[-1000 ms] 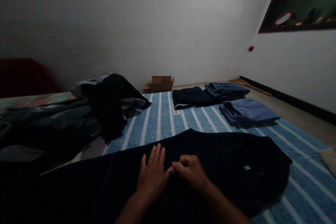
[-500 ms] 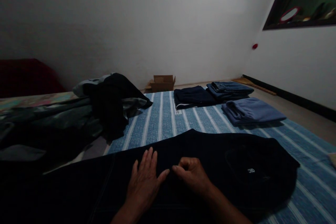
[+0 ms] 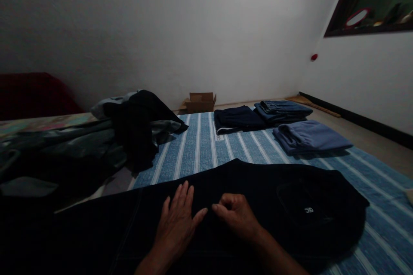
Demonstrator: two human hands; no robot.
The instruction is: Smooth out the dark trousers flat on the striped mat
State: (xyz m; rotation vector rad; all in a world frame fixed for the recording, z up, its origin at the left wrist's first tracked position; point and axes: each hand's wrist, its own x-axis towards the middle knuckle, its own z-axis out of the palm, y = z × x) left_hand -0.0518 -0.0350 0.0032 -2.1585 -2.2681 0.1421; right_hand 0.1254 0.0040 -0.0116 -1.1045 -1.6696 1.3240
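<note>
A pair of dark trousers [image 3: 254, 184] lies spread lengthwise across the bed in front of me, with a pocket bearing white letters towards the right end. My left hand [image 3: 177, 217] rests flat on the trousers, palm down, fingers stretched out and thumb pointing right. Just to its right, my right hand [image 3: 237, 215] sits on the same cloth with its fingers curled in and its thumb pointing towards the left one. A small gap separates the two thumbs. What the curled fingers hold, if anything, is hidden.
Blue-and-white striped bedding [image 3: 206, 150] lies under everything. At the left is a heap of rumpled dark clothes [image 3: 135, 124]. Folded navy trousers [image 3: 238, 118], folded jeans [image 3: 280, 111] and a folded grey-blue garment [image 3: 311, 136] lie at the back right. A cardboard box [image 3: 200, 103] stands by the wall.
Both hands stay almost where they were on the trousers. The whole view has shifted very slightly; nothing was taken hold of or let go.
</note>
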